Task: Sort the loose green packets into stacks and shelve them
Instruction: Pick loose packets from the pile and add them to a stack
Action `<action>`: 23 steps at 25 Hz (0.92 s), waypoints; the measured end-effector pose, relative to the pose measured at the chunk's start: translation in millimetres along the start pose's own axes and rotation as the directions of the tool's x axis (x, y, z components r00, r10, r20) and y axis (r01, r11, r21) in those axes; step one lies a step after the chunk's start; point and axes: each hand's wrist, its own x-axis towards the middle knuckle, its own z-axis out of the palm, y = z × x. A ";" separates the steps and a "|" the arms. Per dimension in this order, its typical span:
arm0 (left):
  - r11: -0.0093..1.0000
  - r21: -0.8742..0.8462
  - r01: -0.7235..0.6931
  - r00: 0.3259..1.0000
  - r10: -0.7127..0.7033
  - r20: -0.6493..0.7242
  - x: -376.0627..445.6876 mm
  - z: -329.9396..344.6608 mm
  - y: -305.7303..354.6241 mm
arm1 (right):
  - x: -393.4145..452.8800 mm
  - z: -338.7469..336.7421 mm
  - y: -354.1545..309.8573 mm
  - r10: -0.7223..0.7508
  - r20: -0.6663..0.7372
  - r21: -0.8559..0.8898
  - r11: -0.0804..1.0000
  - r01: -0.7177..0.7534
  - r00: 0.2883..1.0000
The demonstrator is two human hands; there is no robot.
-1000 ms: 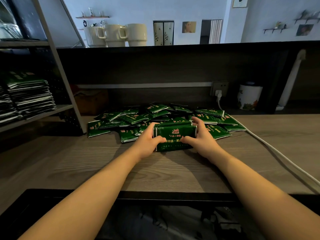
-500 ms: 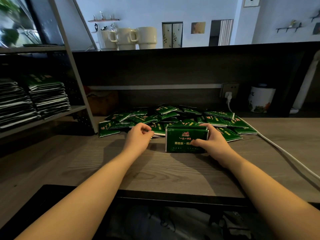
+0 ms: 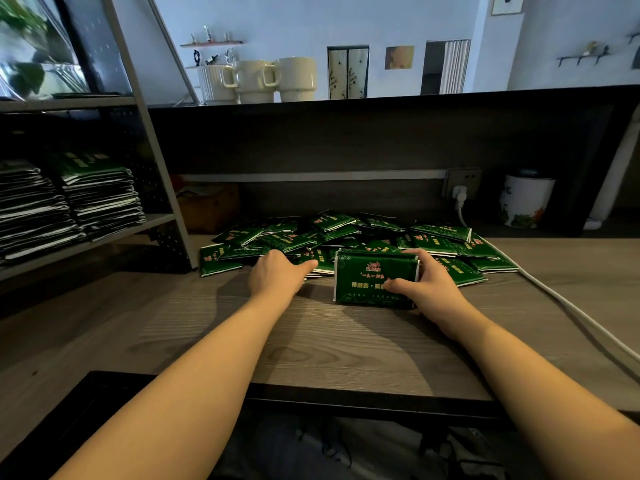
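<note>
At nine o'clock of the stack (image 3: 375, 280), my left hand (image 3: 277, 275), having let go, is reaching flat-fingered into the loose packets (image 3: 294, 239); my right hand (image 3: 420, 289) is keeping its grip.

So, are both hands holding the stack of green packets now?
No, only the right hand grips the stack; the left hand lies apart on the loose packets.

Dim light holds the wooden desk (image 3: 346, 341), while the pale wall (image 3: 346, 22) beyond the counter stands far brighter, cool and bluish. Both forearms throw soft dark shadows across the grain. The shelf (image 3: 104, 237) recess at left sinks into near black, detail lost. A window (image 3: 34, 46) at top left glares, smeared. Wide-angle distortion bends the uprights and stretches the edges.
</note>
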 end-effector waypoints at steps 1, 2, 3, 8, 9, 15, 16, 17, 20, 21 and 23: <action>1.000 0.002 0.018 1.000 -0.018 -0.012 0.8 1.5 1.1 | -0.1 -0.2 -0.1 -0.002 -0.001 -0.001 1.000 0.002 1.000; 0.999 0.001 0.034 0.999 -0.034 -0.015 1.4 2.0 1.5 | 0.0 -0.5 0.0 -0.005 -0.003 -0.001 1.000 0.005 1.000; 0.999 0.001 0.047 0.999 -0.047 -0.007 2.2 2.0 1.3 | 0.0 -0.6 -0.1 -0.007 -0.004 -0.001 1.000 0.007 1.000; 0.989 -0.067 0.131 0.988 -0.125 0.091 6.5 -3.7 4.8 | -0.7 -2.0 -1.8 -0.001 -0.004 -0.013 1.000 0.001 1.000; 0.984 -0.093 0.151 0.985 -0.141 0.102 6.0 -4.6 6.1 | -1.5 -2.2 -2.3 0.001 -0.002 -0.014 1.000 -0.001 1.000; 0.887 -0.391 0.244 0.968 -0.197 0.158 0.1 -2.8 4.7 | -2.7 -4.0 -1.4 0.018 -0.003 -0.001 1.000 -0.018 1.000; 0.845 -0.486 0.225 0.972 -0.159 0.174 -1.1 -2.7 3.0 | -2.6 -4.2 -1.2 0.020 -0.003 -0.001 1.000 -0.020 1.000; 0.795 -0.569 0.209 0.973 -0.112 0.201 -4.4 -3.5 1.0 | -2.6 -4.2 -1.2 0.021 -0.003 0.000 1.000 -0.021 1.000; 0.703 -0.692 0.166 0.971 0.005 0.239 -19.5 -6.8 -5.0 | -2.4 -4.3 -1.4 0.023 -0.010 0.008 1.000 -0.023 1.000; 0.697 -0.703 0.140 0.977 0.018 0.212 -23.0 -7.4 -6.2 | -2.4 -4.6 -1.6 0.022 -0.014 0.013 1.000 -0.021 1.000; 0.669 -0.731 0.130 0.987 -0.019 0.158 -25.7 -7.1 -8.1 | -2.2 -5.0 -1.7 0.022 -0.019 0.024 0.999 -0.022 1.000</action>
